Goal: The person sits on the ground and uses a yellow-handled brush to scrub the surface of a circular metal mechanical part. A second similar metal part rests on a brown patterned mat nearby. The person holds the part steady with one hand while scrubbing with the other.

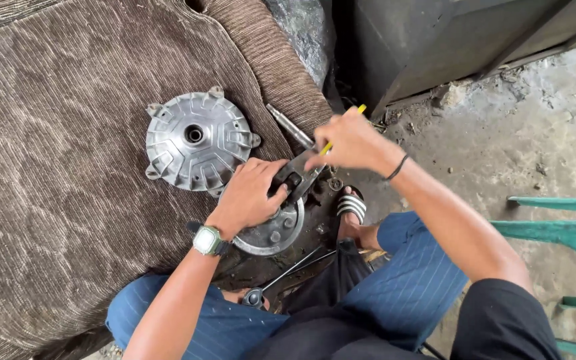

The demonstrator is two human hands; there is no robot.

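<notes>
Blue pinstriped trousers (pixel 395 287) and a dark shirt hem fill the bottom of the frame, where a person is seated low over a concrete floor (pixel 501 140). A round metal brake plate (pixel 271 233) is pinned down by the left hand (pixel 251 193), whose fingers are curled closed over the plate and the dark bracket (pixel 293 179) set on it; a green-faced wristwatch (pixel 207 241) is worn on that wrist. A yellow-handled tool (pixel 343 127) is gripped in the closed right hand (pixel 348 141), its tip brought against the bracket, just above the left hand's fingers. A thin black band (pixel 397 168) is seen on the right wrist. A ribbed, silver wheel hub (pixel 197 140) is laid flat on a brown corded cloth (pixel 55 167), just beside the left hand. A steel axle shaft (pixel 290 125) is lying at the cloth's edge, near the right hand. A long-handled wrench (pixel 281 277) is rested between the knees, and a striped sandal (pixel 351 205) is worn on the foot near the plate. Part of a green plastic chair (pixel 568 233) is seen at the right edge.
</notes>
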